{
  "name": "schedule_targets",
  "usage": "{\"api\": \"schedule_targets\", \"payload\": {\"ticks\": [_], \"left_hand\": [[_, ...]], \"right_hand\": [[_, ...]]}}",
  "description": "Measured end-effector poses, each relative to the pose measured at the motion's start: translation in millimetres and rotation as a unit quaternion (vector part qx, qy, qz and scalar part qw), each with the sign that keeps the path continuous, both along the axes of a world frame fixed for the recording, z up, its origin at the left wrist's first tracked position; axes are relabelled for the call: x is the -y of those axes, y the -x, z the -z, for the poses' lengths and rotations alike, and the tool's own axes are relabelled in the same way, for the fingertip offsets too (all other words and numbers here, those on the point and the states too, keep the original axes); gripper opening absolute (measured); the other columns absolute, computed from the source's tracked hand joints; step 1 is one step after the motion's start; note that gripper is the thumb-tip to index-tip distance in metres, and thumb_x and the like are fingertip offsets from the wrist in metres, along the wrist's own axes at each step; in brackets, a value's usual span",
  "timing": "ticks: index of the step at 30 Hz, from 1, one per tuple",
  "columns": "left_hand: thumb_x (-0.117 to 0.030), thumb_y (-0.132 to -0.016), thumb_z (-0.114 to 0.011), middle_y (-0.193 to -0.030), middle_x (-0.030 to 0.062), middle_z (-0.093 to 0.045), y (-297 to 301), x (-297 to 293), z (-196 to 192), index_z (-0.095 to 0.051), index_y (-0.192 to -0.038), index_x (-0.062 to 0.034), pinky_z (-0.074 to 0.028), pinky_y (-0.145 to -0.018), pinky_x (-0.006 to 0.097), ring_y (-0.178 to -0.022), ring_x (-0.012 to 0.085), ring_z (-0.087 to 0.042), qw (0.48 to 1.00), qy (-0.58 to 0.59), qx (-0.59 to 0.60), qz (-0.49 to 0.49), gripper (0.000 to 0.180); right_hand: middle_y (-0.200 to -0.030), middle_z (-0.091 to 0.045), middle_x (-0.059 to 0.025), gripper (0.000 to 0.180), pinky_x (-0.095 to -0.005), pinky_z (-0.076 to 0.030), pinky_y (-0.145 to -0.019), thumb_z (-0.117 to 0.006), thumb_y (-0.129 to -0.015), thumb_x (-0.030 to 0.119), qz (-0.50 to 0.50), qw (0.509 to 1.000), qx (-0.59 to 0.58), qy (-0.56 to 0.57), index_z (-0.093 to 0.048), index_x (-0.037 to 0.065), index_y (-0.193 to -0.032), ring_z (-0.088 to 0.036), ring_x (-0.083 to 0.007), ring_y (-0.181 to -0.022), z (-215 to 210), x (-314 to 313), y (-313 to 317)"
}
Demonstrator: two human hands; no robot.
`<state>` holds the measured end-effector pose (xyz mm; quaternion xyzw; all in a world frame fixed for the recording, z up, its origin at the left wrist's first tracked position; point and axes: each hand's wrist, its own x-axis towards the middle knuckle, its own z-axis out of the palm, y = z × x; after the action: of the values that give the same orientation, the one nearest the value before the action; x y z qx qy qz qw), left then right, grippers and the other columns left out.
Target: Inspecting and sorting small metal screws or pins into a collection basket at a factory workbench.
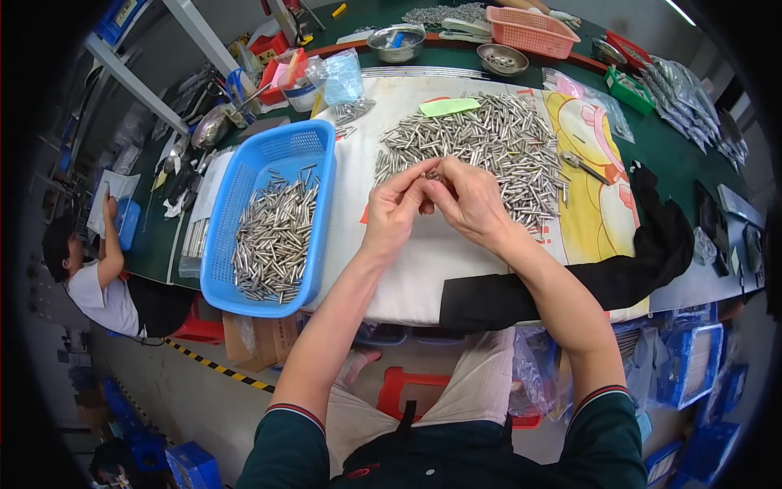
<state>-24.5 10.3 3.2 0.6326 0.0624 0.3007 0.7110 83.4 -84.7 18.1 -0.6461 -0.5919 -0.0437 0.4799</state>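
My left hand and my right hand meet in front of me, fingertips pinched together. Small metal pieces show between them, mostly covered by the fingers, so their exact kind is hard to tell. Just beyond and to the right, a wide heap of small silvery metal pins lies spread on the cloth-covered table. A strip of light green paper rests on top of the heap. At the left, a blue plastic basket holds many similar metal pins.
Black cloth lies along the table's front right. A tool with a dark handle rests right of the heap. Metal bowls and a pink basket stand at the back. Another person sits far left.
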Motion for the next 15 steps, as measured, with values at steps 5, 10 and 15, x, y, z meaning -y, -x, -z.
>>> {"api": "schedule_targets", "payload": {"ticks": [5, 10, 15], "left_hand": [[-0.009, -0.091, -0.05, -0.082, 0.0013, -0.058, 1.1, 1.4, -0.5, -0.054, -0.12, -0.0023, -0.042, -0.06, 0.021, -0.065, 0.0077, -0.048, 0.996, 0.019, 0.053, 0.065, 0.03], [-0.009, -0.091, -0.049, -0.081, 0.0005, -0.057, 2.7, 2.6, -1.5, -0.052, -0.123, -0.0032, -0.041, -0.06, 0.021, -0.065, 0.0068, -0.047, 0.996, 0.025, 0.048, 0.065, 0.032], [-0.009, -0.092, -0.048, -0.081, -0.0018, -0.054, 2.2, 5.8, -2.7, -0.049, -0.127, -0.0052, -0.039, -0.059, 0.019, -0.064, 0.005, -0.044, 0.999, -0.007, 0.001, 0.05, 0.035]], "right_hand": [[-0.062, -0.056, -0.0081, 0.029, -0.0357, -0.043, -0.049, -0.065, -0.077, 0.026, 0.015, 0.988, 0.125, -0.086, -0.047, 0.005, -0.078, -0.057, -0.0252, -0.057, 1.0, 5.2, -3.6], [-0.06, -0.055, -0.0077, 0.03, -0.0355, -0.043, -0.048, -0.063, -0.078, 0.029, 0.036, 0.984, 0.152, -0.092, -0.045, 0.005, -0.076, -0.056, -0.0246, -0.055, -1.2, 4.5, -1.5], [-0.056, -0.054, -0.0076, 0.032, -0.0359, -0.042, -0.046, -0.06, -0.08, 0.033, 0.057, 0.983, 0.16, -0.076, -0.045, 0.005, -0.076, -0.055, -0.0249, -0.051, -3.8, 6.4, -3.0]]}}
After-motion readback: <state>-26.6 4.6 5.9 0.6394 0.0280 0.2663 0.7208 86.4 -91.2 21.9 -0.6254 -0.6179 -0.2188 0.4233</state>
